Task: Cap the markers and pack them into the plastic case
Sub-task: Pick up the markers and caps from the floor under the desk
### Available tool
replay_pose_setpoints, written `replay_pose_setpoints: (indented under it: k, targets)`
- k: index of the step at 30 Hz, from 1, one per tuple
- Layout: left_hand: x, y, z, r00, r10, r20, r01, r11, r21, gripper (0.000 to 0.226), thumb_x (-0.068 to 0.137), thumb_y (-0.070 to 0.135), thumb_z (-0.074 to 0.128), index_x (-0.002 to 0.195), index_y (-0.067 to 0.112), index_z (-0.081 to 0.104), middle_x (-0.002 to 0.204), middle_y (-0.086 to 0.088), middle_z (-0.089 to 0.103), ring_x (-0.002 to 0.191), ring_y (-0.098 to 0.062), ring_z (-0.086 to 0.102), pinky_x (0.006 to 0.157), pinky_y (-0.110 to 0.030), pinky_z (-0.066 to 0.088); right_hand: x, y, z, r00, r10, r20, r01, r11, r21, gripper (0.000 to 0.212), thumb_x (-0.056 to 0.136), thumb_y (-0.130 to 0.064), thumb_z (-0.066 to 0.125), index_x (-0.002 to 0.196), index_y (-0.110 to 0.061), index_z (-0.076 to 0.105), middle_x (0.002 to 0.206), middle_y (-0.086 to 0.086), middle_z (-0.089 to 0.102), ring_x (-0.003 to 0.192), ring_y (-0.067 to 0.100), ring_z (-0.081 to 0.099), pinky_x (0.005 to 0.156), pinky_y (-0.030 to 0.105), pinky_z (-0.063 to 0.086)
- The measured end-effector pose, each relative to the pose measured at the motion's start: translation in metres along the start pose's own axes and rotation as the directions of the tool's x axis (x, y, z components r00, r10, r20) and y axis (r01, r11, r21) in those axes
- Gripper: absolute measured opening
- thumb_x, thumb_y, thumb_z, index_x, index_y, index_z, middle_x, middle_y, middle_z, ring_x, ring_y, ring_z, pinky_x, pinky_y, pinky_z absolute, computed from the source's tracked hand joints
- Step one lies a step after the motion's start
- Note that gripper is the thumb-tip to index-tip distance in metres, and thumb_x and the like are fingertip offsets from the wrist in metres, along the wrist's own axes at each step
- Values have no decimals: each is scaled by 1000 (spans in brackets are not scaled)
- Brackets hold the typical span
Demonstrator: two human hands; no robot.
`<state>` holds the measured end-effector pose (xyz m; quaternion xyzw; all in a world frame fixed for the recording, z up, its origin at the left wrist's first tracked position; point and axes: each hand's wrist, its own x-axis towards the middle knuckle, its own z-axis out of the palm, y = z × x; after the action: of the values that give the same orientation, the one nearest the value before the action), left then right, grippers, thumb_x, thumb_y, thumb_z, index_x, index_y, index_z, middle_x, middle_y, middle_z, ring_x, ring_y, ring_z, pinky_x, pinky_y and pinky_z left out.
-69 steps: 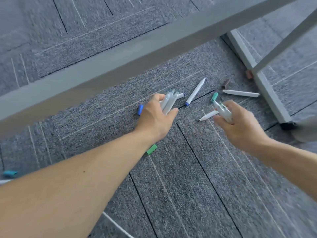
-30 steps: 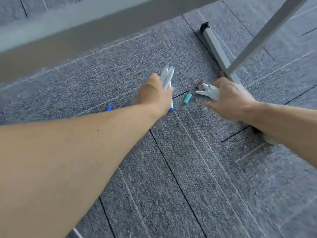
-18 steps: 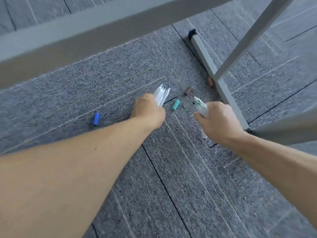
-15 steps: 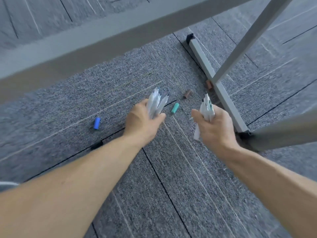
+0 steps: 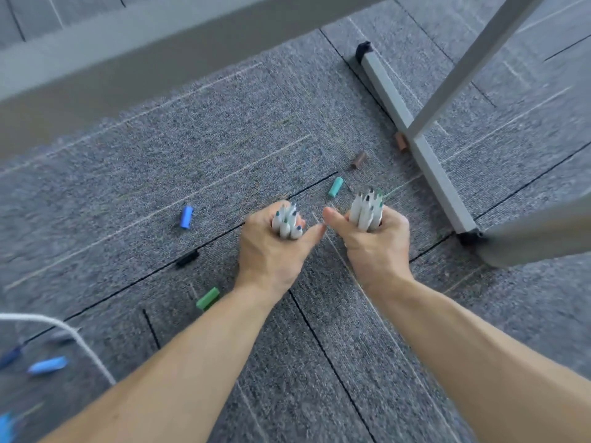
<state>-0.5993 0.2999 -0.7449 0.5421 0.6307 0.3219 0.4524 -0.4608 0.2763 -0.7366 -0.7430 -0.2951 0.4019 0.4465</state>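
Left hand [image 5: 271,251] and right hand [image 5: 375,247] each grip a bundle of uncapped markers [image 5: 366,212] upright at frame centre; loose caps [image 5: 186,217] dot the carpet [image 5: 319,362].

The left hand [image 5: 271,247] and right hand [image 5: 374,244] are side by side above the carpet [image 5: 319,362], thumbs close together. Each grips a bundle upright, tips up: left bundle [image 5: 286,223], right bundle [image 5: 366,209].

Left of the left hand, three caps lie on the carpet:
- far cap [image 5: 186,216]
- middle cap [image 5: 187,259]
- near cap [image 5: 208,298]

Beyond the hands lie two further caps, [image 5: 335,187] and [image 5: 358,159]. Right of them, a cap [image 5: 400,141] lies against the frame bar [image 5: 428,174]. A cable [image 5: 64,327] crosses the near-left corner.
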Motion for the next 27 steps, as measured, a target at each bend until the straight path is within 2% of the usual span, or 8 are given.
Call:
replay_pose_setpoints:
  k: [4, 8, 11, 16, 19, 22, 25, 27]
  targets:
    - [-4, -1, -3, 1000, -4, 18, 3, 999, 50, 31, 80, 31, 87, 81, 11, 63, 74, 3, 67, 63, -7, 63, 56, -13, 49, 2, 1, 2, 999, 40, 10, -40, 998, -48, 40, 82, -28, 85, 62, -16, 52, 49, -11, 45, 40, 3, 35, 41, 22, 39]
    - [-9, -2, -6, 996, -85, 4, 84, 993, 77, 37, 84, 36, 82, 67, 9, 64, 64, 0, 68, 54, -9, 59, 52, -19, 47, -3, -1, -2, 996, 88, 7, -86, 988, -128, 36, 88, -23, 77, 65, -17, 50, 53, -6, 44, 42, 8, 40, 46, 28, 43]
    - [-21, 9, -21, 987, -162, 12, 161, 985, 69, 48, 88, 32, 78, 70, -7, 58, 65, -20, 64, 51, -13, 50, 47, -22, 41, -17, -10, -18, 986, 161, 36, -156, 981, -119, 31, 91, -15, 71, 66, -15, 53, 57, 3, 48, 47, 24, 48, 47, 33, 43]
    - [-42, 58, -46, 988, -83, 127, 72, 993, 89, 49, 89, 28, 75, 61, -6, 52, 58, -21, 58, 47, -18, 47, 50, -31, 43, -48, -59, -61, 985, 164, 49, -158, 982, -104, 31, 92, -13, 71, 76, 9, 57, 67, 14, 55, 57, 23, 46, 50, 37, 46]
    - [-65, 110, -60, 982, -60, 178, 44, 995, 89, 46, 88, 24, 73, 54, 6, 48, 50, -12, 54, 46, -18, 49, 50, -32, 48, -70, -104, -94, 992, 124, -10, -125, 987, -99, 26, 89, -8, 70, 74, 8, 58, 62, 13, 51, 50, 19, 42, 42, 29, 36]
    - [-90, 183, -82, 979, -13, 203, 6, 999, 33, 44, 87, 10, 69, 51, 15, 45, 46, -1, 42, 43, -14, 39, 43, -22, 37, -98, -162, -125, 997, 67, -40, -71, 993, -98, 26, 85, -5, 68, 73, 14, 54, 59, 12, 48, 52, 18, 40, 42, 27, 33]
    - [-107, 258, -105, 981, 95, 168, -99, 995, 13, 36, 85, 8, 68, 57, -2, 48, 53, -23, 50, 45, -16, 44, 43, -23, 36, -124, -224, -150, 998, -24, -53, 21, 997, -71, 23, 85, -3, 67, 66, 3, 56, 53, 7, 45, 44, 14, 38, 41, 24, 32]
    - [-131, 312, -122, 982, 142, 123, -142, 990, -9, 31, 83, 9, 68, 65, -9, 50, 58, -26, 52, 48, -17, 45, 45, -28, 37, -153, -270, -174, 992, -108, -70, 105, 994, -37, 29, 84, -5, 69, 64, 8, 52, 57, 10, 47, 50, 15, 42, 48, 30, 37]
